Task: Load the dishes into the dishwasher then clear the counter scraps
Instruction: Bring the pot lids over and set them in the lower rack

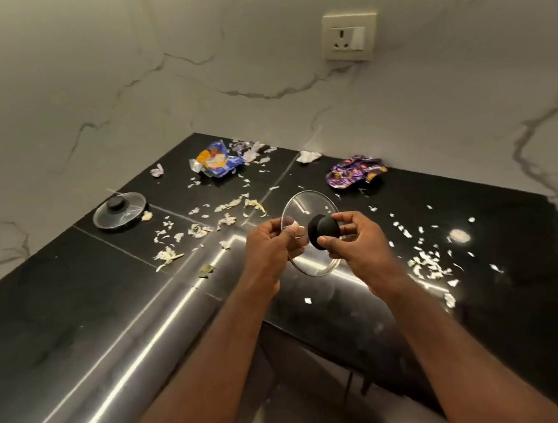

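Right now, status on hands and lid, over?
Left hand pinches glass lid rim; right hand holds its black knob. Second lid on counter, left. Scraps and wrappers litter counter.

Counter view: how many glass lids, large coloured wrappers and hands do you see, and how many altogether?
Glass lids: 2, the held lid and the resting lid on the counter.
Large wrappers: 2, the blue-and-orange wrapper and the purple wrapper.
Hands: 2, the left hand and the right hand, both holding the held lid.
Total: 6.

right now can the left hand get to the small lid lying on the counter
Probably, once freed: the left hand pinches the rim of the glass lid. Only flat scraps lie between it and the small lid.
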